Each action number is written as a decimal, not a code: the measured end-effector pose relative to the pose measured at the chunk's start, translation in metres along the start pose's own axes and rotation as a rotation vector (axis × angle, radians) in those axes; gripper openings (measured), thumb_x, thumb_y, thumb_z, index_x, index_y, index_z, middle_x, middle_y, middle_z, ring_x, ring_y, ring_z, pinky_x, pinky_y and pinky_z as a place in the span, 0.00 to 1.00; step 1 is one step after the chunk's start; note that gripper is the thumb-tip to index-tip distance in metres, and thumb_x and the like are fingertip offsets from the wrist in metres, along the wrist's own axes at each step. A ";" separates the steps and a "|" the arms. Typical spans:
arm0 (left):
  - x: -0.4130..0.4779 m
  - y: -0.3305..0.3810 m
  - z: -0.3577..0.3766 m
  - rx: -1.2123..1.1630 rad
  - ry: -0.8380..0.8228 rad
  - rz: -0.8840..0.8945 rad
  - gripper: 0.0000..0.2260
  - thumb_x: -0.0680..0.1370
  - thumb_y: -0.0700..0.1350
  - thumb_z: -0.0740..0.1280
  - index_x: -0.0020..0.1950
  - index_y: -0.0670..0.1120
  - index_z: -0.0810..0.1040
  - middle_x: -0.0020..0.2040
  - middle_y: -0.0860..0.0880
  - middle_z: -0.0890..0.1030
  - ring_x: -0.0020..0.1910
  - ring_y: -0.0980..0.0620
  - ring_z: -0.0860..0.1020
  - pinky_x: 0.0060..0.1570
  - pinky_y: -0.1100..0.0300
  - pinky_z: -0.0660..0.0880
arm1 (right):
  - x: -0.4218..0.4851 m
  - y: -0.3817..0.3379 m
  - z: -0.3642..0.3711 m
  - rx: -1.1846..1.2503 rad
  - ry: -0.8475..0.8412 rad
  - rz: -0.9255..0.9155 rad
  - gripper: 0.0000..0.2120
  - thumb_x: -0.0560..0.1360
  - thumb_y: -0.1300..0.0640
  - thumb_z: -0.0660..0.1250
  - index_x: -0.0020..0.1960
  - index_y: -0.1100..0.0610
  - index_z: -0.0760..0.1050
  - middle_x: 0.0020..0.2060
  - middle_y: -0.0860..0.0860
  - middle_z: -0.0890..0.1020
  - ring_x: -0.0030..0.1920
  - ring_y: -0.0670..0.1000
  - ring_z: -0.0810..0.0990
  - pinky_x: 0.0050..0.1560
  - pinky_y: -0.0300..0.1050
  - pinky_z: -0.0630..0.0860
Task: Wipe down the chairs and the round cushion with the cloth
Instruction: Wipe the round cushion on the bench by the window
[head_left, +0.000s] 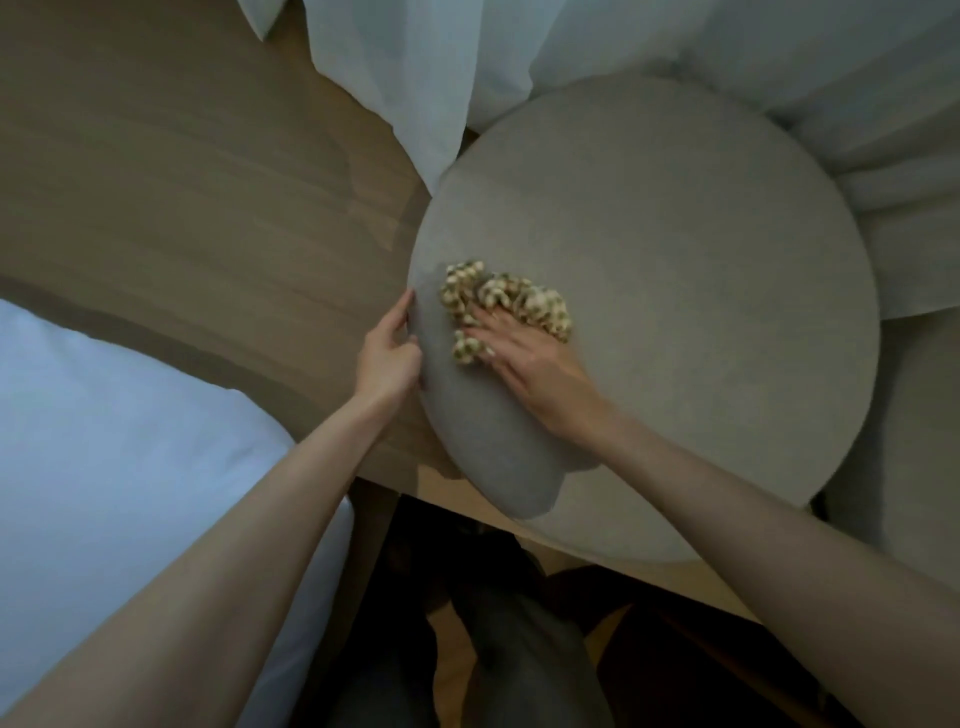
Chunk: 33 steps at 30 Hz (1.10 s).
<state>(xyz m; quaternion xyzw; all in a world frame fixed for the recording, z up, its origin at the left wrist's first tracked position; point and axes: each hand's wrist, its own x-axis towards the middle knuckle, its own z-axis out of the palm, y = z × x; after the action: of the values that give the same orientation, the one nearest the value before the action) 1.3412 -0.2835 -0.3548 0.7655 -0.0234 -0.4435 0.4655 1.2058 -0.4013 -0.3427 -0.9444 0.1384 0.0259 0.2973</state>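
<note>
Probably a bedroom: white bedding (104, 415), sheer curtains (405, 67), wood floor (182, 182)

The round cushion (701, 312) is hemmed at its far edge by curtains (405, 78); open wooden floor (182, 182) is left beside it, bounded by bedding (104, 441).

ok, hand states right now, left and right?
left hand: grips the rim of the round cushion.
right hand: open, fingers flat, pressing the cloth onto the cushion.
</note>
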 end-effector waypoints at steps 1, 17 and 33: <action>0.001 0.001 0.001 -0.055 -0.002 -0.014 0.22 0.80 0.36 0.59 0.73 0.49 0.67 0.67 0.53 0.74 0.51 0.58 0.80 0.55 0.48 0.78 | -0.015 -0.002 0.003 -0.004 -0.025 0.007 0.15 0.79 0.63 0.61 0.65 0.65 0.74 0.69 0.60 0.70 0.69 0.59 0.70 0.70 0.44 0.60; -0.093 -0.037 0.060 0.642 -0.296 0.348 0.28 0.82 0.40 0.58 0.78 0.48 0.50 0.79 0.49 0.40 0.76 0.47 0.37 0.74 0.53 0.41 | -0.228 -0.034 0.057 -0.181 0.121 0.474 0.22 0.78 0.62 0.64 0.72 0.59 0.67 0.71 0.58 0.67 0.70 0.62 0.67 0.72 0.58 0.55; -0.024 0.025 0.211 1.268 -0.300 0.573 0.26 0.80 0.57 0.57 0.75 0.66 0.51 0.78 0.53 0.39 0.74 0.37 0.33 0.62 0.26 0.36 | -0.205 0.154 -0.024 -0.061 0.677 1.206 0.21 0.82 0.59 0.54 0.75 0.59 0.61 0.75 0.61 0.58 0.76 0.58 0.54 0.76 0.51 0.47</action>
<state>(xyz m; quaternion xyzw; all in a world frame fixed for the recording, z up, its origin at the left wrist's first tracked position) 1.1882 -0.4325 -0.3568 0.7834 -0.5409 -0.3054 0.0205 0.9660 -0.4849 -0.3815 -0.6664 0.7237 -0.1058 0.1448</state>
